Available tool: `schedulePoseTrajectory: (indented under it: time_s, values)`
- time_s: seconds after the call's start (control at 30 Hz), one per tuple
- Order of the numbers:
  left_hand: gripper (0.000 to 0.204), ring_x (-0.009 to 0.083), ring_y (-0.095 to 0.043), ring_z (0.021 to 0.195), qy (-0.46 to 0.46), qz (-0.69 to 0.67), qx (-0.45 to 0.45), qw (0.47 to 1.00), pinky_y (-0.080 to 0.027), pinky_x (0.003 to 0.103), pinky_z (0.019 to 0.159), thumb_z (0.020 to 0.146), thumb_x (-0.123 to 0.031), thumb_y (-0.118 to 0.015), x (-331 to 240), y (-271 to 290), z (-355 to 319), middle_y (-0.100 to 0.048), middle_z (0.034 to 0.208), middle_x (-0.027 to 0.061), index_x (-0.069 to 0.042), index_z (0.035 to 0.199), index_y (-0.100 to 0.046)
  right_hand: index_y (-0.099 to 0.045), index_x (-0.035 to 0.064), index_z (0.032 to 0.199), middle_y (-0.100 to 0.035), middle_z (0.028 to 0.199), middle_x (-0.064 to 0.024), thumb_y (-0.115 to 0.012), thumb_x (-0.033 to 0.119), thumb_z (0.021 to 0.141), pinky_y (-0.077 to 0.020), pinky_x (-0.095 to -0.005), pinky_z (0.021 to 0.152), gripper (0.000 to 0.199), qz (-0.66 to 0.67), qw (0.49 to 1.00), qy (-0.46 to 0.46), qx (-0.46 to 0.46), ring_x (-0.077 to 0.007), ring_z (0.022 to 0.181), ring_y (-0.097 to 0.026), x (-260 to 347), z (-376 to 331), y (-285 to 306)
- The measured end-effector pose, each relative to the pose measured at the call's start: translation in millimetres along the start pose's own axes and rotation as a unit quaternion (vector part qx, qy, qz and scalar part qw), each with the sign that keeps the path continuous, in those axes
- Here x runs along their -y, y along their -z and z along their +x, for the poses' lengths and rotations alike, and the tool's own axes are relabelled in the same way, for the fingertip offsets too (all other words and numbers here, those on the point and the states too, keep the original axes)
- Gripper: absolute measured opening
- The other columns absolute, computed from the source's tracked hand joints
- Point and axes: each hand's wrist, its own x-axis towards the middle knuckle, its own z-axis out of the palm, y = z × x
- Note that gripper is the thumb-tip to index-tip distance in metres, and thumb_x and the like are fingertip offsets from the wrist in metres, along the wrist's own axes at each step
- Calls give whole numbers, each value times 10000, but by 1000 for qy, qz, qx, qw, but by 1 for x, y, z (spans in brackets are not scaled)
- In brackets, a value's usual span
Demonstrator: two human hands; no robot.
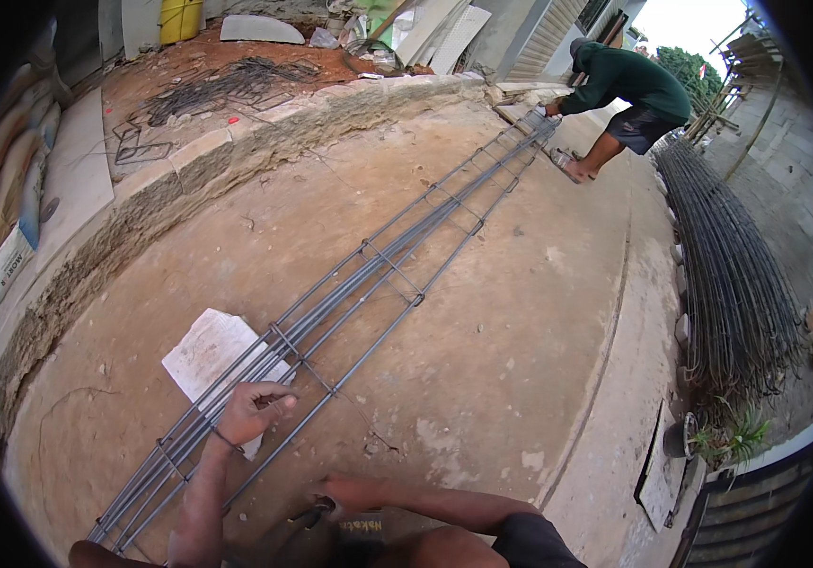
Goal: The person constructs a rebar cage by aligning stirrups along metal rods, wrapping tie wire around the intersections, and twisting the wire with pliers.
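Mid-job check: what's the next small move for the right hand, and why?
Probably bring the right hand and its dark-handled tool toward the stirrup just beyond the left hand. The left hand is at the rebar cage, close to that stirrup, while the tool sits nearer the body, apart from the cage.

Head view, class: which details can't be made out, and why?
All in the head view:
- Long grey steel-rod cage: near end lost at the lower-left rim.
- White flat angular slab: partly hidden by the cage and left hand.
- Dark slim tool: working end lost in shadow near right hand.
- Co-worker's hands: too small.
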Motion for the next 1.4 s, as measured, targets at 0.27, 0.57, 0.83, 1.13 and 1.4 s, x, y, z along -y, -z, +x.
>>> schedulePoseTrajectory:
  time_s: [0.27,0.57,0.83,1.13,1.4]
  values:
    - [319,110,-601,762,-4,0,376,927,-478,270,655,821,-230,-785,-25,-83,-34,-647,822,13,-10,1016,-660,-612,35,1082,-695,761,-58,-822,116,687,-547,-291,608,455,207,926,-111,-296,-131,634,-668,42,-62,112]
    - [322,59,-542,809,14,-463,-99,880,-445,226,717,999,-286,-559,-97,-153,-36,-601,819,11,21,1042,-646,-426,8,1249,-479,1271,-200,-898,152,630,-478,-380,933,792,97,888,-34,-448,-272,1154,-538,64,-83,102]
    - [299,206,-558,963,-201,-203,-284,915,-478,348,820,938,-149,-591,-125,-151,-18,-575,1051,115,18,1181,-537,-511,-6,1003,-570,1005,-126,-754,61,762,-459,-368,712,348,72,819,-225,-523,-218,827,-565,47,-84,138]
    - [293,239,-679,816,224,-422,-237,846,-569,313,736,924,-171,-567,33,-87,38,-676,975,150,36,1128,-603,-593,-13,1162,-519,1232,-187,-505,105,893,-359,-586,929,307,-578,770,-204,-180,-315,1112,-495,-5,-38,206]
    - [498,323,-648,1066,72,-528,-177,827,-555,380,858,954,-258,-574,71,-117,45,-607,1208,233,21,1342,-436,-538,-73,1251,-318,1447,-327,-443,122,911,-153,-703,1082,403,-615,758,-146,-161,-433,1360,-320,-15,5,196]
